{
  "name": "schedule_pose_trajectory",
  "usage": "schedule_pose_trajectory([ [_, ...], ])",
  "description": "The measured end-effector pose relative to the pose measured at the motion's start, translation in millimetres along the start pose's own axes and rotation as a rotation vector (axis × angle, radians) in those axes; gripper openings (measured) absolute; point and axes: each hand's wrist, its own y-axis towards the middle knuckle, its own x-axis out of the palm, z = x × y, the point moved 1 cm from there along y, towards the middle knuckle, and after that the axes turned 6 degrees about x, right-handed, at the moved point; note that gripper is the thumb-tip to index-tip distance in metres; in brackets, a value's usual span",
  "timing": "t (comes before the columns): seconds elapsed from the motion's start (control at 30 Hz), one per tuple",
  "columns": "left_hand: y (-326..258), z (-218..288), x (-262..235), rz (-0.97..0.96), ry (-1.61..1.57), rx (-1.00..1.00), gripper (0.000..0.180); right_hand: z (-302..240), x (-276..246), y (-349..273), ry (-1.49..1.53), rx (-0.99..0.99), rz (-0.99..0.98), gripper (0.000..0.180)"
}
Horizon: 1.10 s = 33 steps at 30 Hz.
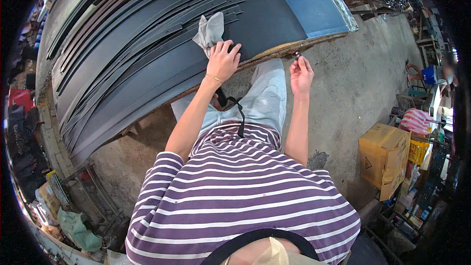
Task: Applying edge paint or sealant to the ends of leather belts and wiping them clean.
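My left hand (pixel 223 63) rests at the near edge of the worktable, fingers spread and bent over the dark sheet (pixel 265 12). Its fingertips touch the lower end of a crumpled light grey cloth (pixel 211 30). Something black shows between its thumb and fingers, too little of it to name. To the right, just off the table's edge, my right hand (pixel 301 74) is closed in a pinch. A small dark piece with a pinkish spot (pixel 297 55) sticks up from its fingertips; its kind is too small to make out.
Long narrow dark strips (pixel 162 24) lie fanned across the table's left half. A blue sheet (pixel 314 2) covers its far right corner. On the concrete floor (pixel 338 83) at the right stands a cardboard box (pixel 383 154), with a yellow crate (pixel 418 152) beside it.
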Motion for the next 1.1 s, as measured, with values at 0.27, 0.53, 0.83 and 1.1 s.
schedule_pose_trajectory([
  [0.27, 1, 0, -1, 0.027, -0.039, -0.072, 0.032, 15, 53, 21, -0.307, -0.029, -0.192, 0.020],
  [0.53, 0, 5, -3, -0.015, 0.009, -0.052, 0.030, 50, 109, 59, -0.510, -0.045, -0.300, 0.019],
  [0.83, -3, 0, 2, 0.226, -0.089, -0.187, 0.023, 59, 115, 56, -0.723, -0.149, -0.516, 0.020],
  [1.1, -3, -12, 7, 0.249, -0.049, -0.127, 0.021, 76, 132, 68, -0.977, -0.359, -0.574, 0.013],
])
